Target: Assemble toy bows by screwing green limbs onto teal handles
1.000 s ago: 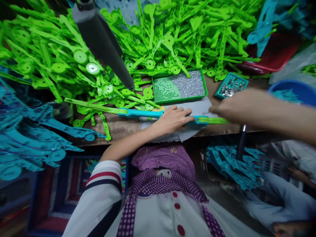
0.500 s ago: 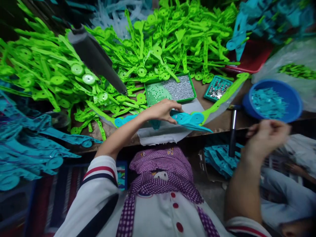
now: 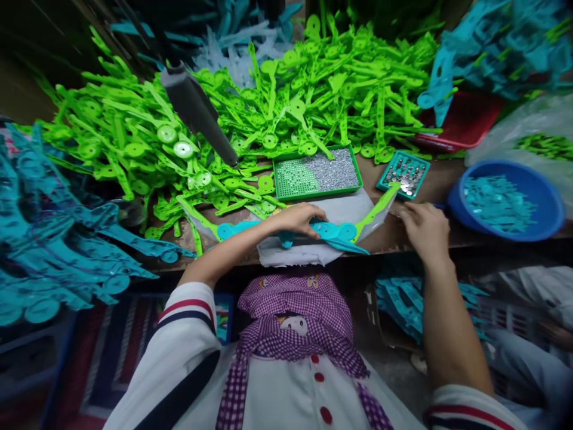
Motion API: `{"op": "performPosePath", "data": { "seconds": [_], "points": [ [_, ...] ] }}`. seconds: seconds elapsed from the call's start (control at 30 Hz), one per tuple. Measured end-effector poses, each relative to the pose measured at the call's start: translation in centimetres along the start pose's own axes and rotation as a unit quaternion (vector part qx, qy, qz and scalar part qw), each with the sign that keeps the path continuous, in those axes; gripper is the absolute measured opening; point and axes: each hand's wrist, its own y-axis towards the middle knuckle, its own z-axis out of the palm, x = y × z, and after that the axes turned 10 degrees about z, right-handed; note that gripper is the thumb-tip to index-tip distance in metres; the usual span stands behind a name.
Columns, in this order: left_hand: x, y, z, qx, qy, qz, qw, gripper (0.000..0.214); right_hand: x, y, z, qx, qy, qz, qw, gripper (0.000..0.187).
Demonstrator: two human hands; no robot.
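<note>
My left hand is closed on a teal and green plastic bow-shaped piece, pinching its teal middle over a white cloth at the bench's front edge. One green arm of the piece points up right toward a small teal tray of metal pins. The other green arm reaches left. My right hand rests on the bench edge right of the piece with fingers curled down. What is under them is hidden.
A big heap of green plastic parts fills the back of the bench. A green tray of small silver bits sits just behind my left hand. A grey lever handle slants down at left. A blue bowl of teal discs stands right; teal parts pile left.
My left hand lifted the piece off the cloth and bent its arms upward. My right hand drew back off the piece, dropped low to the right, then came up onto the bench edge.
</note>
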Motion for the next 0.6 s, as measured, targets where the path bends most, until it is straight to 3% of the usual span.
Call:
{"op": "performPosePath", "data": {
  "seconds": [0.1,0.2,0.23,0.33,0.4,0.47,0.5,0.6],
  "points": [
    [-1.1,-1.2,0.9,-0.054,0.104,-0.007,0.993,0.049,3.2,-2.2,-2.1,-0.087,0.074,0.048,0.992,0.026],
    [-2.6,-4.1,1.2,-0.233,0.176,-0.069,0.954,0.048,7.9,-4.8,-2.1,-0.117,0.185,0.063,0.974,0.026],
    [-2.8,-5.5,0.8,-0.315,0.208,-0.116,0.919,0.048,9.6,-5.3,-1.7,-0.114,0.209,0.066,0.969,0.026],
    [-1.4,-9.3,-3.0,-0.528,0.288,-0.234,0.764,0.063,14.6,-5.1,0.6,-0.083,0.299,0.076,0.948,0.029],
    [0.8,-10.9,-6.7,-0.634,0.282,-0.222,0.685,0.079,18.0,-3.9,2.3,-0.045,0.368,0.072,0.926,0.032],
    [3.0,-11.2,-10.0,-0.711,0.246,-0.145,0.642,0.099,21.5,-2.4,3.5,-0.008,0.409,0.046,0.911,0.037],
    [3.7,-11.0,-11.2,-0.728,0.215,-0.113,0.641,0.104,23.2,-1.7,4.0,0.006,0.419,0.025,0.908,0.04],
    [4.1,-9.7,-12.1,-0.67,0.126,-0.115,0.722,0.091,27.5,-0.5,4.6,0.051,0.431,-0.041,0.9,0.05]
  ]
}}
